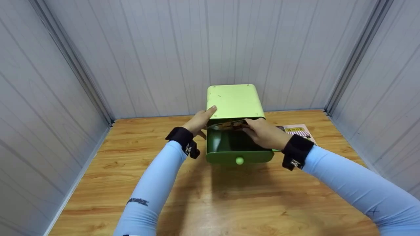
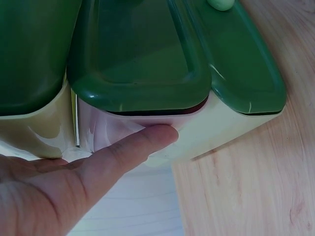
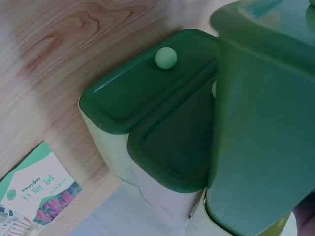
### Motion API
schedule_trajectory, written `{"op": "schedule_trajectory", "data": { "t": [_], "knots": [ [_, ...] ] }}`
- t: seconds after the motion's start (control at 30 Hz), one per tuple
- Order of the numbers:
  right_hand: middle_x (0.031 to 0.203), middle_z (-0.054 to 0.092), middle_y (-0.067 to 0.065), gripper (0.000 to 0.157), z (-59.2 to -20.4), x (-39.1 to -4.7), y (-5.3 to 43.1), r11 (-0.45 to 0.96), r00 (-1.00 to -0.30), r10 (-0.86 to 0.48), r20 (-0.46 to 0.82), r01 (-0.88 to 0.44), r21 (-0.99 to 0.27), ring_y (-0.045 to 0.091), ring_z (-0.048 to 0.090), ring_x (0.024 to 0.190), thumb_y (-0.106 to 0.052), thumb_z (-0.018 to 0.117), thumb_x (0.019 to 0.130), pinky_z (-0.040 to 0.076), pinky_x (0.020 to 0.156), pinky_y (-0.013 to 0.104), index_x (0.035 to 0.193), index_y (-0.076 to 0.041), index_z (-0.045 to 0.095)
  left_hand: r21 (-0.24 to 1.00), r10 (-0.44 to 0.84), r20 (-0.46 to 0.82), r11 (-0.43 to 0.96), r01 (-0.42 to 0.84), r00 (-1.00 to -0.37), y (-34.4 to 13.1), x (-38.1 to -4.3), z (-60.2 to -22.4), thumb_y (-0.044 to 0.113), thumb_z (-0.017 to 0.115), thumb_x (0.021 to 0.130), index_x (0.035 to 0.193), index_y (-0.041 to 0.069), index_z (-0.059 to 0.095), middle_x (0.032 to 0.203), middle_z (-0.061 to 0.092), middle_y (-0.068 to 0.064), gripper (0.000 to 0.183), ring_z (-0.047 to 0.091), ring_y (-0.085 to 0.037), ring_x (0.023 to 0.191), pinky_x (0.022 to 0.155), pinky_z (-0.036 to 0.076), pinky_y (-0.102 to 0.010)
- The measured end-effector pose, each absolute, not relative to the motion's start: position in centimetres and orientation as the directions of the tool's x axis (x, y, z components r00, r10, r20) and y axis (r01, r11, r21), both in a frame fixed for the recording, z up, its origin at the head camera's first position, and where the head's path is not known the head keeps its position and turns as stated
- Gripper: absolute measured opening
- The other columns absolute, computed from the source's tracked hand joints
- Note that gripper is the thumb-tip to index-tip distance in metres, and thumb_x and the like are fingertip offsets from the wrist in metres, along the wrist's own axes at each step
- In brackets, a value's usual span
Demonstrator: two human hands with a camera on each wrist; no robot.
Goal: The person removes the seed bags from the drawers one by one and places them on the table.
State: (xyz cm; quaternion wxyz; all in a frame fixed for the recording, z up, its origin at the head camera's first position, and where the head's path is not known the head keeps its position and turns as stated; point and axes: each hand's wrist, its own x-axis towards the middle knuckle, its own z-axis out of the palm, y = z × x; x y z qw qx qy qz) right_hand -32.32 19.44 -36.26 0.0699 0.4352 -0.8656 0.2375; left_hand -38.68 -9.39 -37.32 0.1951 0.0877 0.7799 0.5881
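Note:
A small drawer cabinet [image 1: 234,98] with a pale yellow-green top stands near the back wall. Its dark green top drawer [image 1: 216,157] is pulled out, a round knob [image 1: 240,160] on its front. My left hand [image 1: 199,122] steadies the cabinet's left side, thumb over the top edge. The left wrist view has one digit of that hand [image 2: 59,191] lying straight along the casing. Over the open drawer, my right hand [image 1: 265,132] pinches a thin glossy packet [image 1: 225,125] with a dark printed surface. Its lower part overlaps the drawer's opening.
A printed packet [image 3: 42,189] with green and pink artwork lies on the wooden table [image 1: 141,164] right of the cabinet. Two closed lower drawers [image 3: 152,78] sit below the open one. Panelled walls [image 1: 157,59] enclose the table at the back and both sides.

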Motion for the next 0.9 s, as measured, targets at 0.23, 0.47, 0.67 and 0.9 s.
{"op": "schedule_trajectory", "data": {
  "t": [0.23,0.47,0.67,0.9],
  "knots": [
    [0.146,0.066,0.023,0.046,-36.2,-32.3,19.4,0.48,-0.639,-0.663,0.39,-0.762,-0.433,0.039,0.068,0.132,0.0,0.056,0.112,0.058,0.106,0.054,0.157,0.002,0.05,0.951,0.368,-0.196,0.297,-0.085,-0.909,-9.3,-38.6,-37.3,0.065,0.039,0.113,0.171,0.001,0.021,0.151,0.055,-0.027,0.088,0.06,-0.049,0.134,0.109,0.049,-0.074],
    [0.138,0.071,0.021,0.038,-35.4,-32.1,19.5,0.432,-0.713,-0.571,0.408,-0.683,-0.589,0.036,0.073,0.11,-0.006,0.052,0.115,0.056,0.091,0.043,0.152,0.0,0.057,0.949,0.358,-0.218,0.295,-0.112,-0.908,-9.2,-38.8,-37.3,0.065,0.039,0.113,0.174,0.003,0.011,0.164,0.043,-0.029,0.091,0.054,-0.053,0.143,0.112,0.047,-0.074],
    [0.137,0.071,0.024,0.038,-34.8,-32.1,19.6,0.444,-0.735,-0.516,0.439,-0.668,-0.597,0.037,0.073,0.111,-0.005,0.051,0.115,0.054,0.09,0.043,0.152,0.003,0.055,0.945,0.349,-0.217,0.309,-0.106,-0.912,-9.1,-38.9,-37.4,0.064,0.039,0.113,0.173,0.002,0.011,0.166,0.038,-0.028,0.091,0.052,-0.051,0.144,0.111,0.049,-0.072],
    [0.136,0.071,0.024,0.038,-33.8,-32.1,19.7,0.376,-0.76,-0.415,0.5,-0.644,-0.666,0.03,0.074,0.119,0.0,0.054,0.113,0.056,0.091,0.023,0.151,0.004,0.056,0.949,0.356,-0.209,0.3,-0.1,-0.911,-9.0,-39.0,-37.4,0.064,0.038,0.114,0.165,0.002,0.033,0.145,0.063,-0.026,0.08,0.064,-0.047,0.132,0.108,0.05,-0.074]
  ]
}}
